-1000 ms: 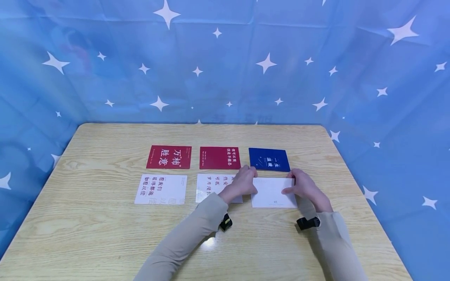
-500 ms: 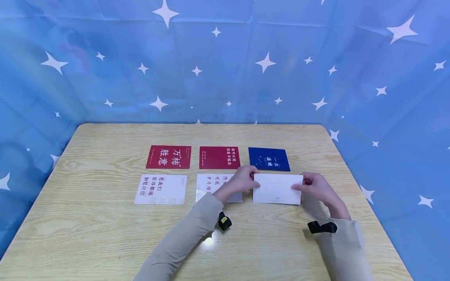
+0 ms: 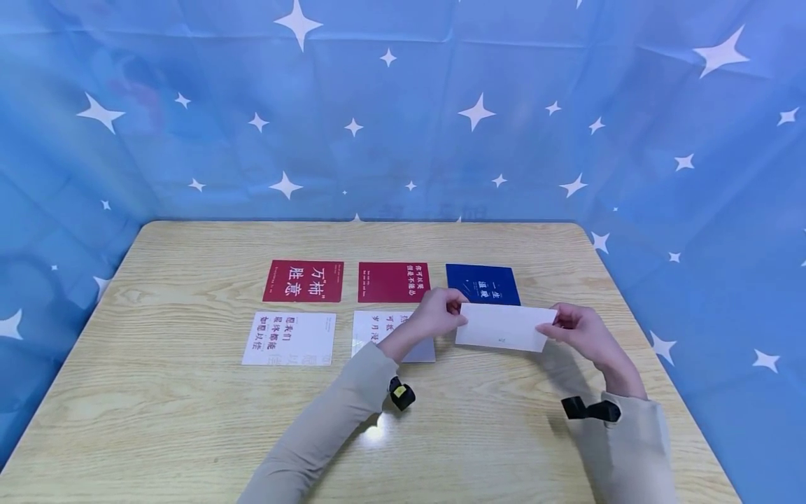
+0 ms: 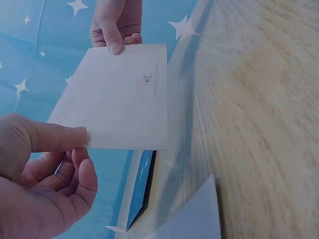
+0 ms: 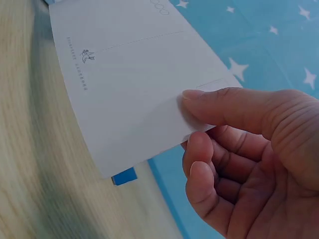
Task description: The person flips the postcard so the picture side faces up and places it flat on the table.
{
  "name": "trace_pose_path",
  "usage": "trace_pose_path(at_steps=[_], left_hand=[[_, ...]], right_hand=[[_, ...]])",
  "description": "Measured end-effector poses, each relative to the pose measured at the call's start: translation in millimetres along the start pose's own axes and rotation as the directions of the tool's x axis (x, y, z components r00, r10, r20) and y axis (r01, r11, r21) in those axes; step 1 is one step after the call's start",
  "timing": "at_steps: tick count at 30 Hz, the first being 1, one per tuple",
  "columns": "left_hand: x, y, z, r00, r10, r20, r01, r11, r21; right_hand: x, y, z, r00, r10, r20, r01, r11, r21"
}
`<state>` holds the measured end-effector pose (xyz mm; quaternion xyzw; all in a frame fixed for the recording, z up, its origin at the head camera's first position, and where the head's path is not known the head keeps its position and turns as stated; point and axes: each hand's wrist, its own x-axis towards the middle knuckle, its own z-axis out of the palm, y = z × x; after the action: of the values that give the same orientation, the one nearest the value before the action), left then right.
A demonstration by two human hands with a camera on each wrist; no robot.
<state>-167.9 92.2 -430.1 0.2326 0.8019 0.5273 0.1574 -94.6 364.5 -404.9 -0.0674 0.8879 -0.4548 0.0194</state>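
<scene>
A white postcard is held tilted above the table between both hands, its printed back with a small emblem and fine lines facing me. My left hand pinches its left end between thumb and curled fingers. At the opposite end my right hand pinches it, the thumb lying on the face in the right wrist view, where the postcard fills much of the frame. Just behind it lies a blue card with white lettering, its near edge partly covered. Under my left forearm, a white lettered card is partly hidden.
Two red cards, one at the left and one in the middle, lie in the back row. Another white lettered card sits front left on the wooden table. A blue star-patterned cloth hangs behind the table.
The white postcard has been lifted from the table and tilted, shifting slightly right. My right hand has moved right and now grips its end; my left hand has risen a little with it.
</scene>
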Motion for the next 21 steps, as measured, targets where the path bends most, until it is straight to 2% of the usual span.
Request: trace_pose_path(at_steps=[12,14,21], left_hand=[[-3.0,-0.1,-3.8,0.999,0.044,-0.023,-0.045,0.998,-0.053],[-3.4,-0.7,-4.6,0.999,0.040,-0.021,-0.041,0.998,-0.057],[-3.6,-6.5,-5.6,0.999,0.028,-0.025,-0.029,0.999,-0.045]], right_hand=[[-2.0,-4.2,-4.2,0.999,0.034,-0.007,-0.033,0.997,0.072],[-2.8,-3.1,-4.6,1.000,0.022,-0.005,-0.022,0.997,0.081],[-5.3,7.1,-7.2,0.995,-0.094,0.017,0.089,0.979,0.185]])
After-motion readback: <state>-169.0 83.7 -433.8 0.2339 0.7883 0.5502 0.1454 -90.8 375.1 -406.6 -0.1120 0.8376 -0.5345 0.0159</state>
